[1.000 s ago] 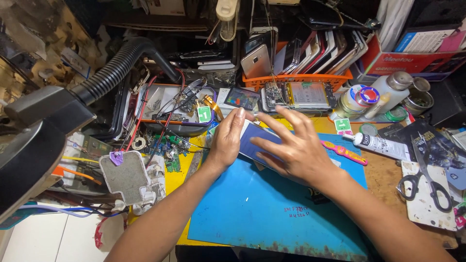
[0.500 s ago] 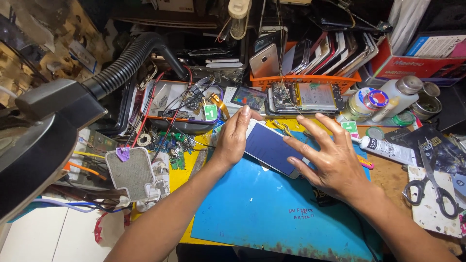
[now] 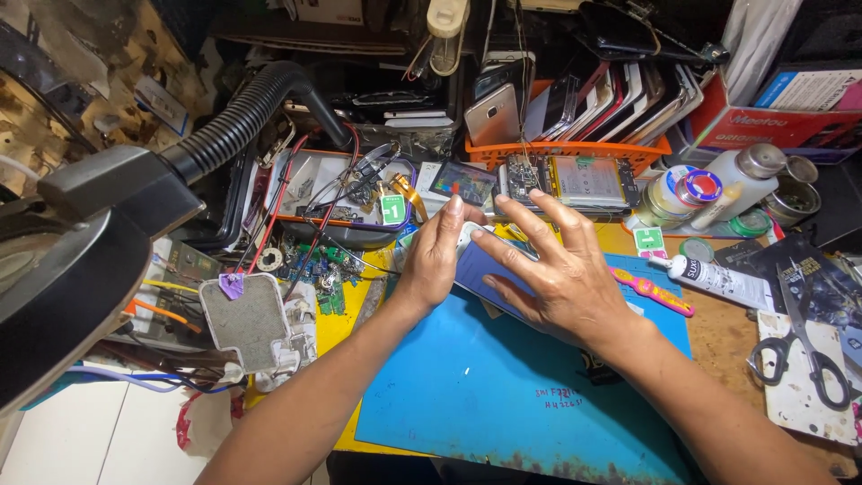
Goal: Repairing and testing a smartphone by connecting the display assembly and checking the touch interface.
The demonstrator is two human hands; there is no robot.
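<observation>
Right hand [image 3: 561,274] slides back over the phone [image 3: 489,269], fingers spread flat on its screen. Left hand [image 3: 437,256] stays cupped, grip pressed against its far edge. Phone lies on the blue mat [image 3: 485,386]; pressing continues.

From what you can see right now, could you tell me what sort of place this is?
Most likely a phone repair bench: both hands, left hand and right hand, press on a phone over a blue work mat, with an orange tray of phones and scissors nearby.
</observation>
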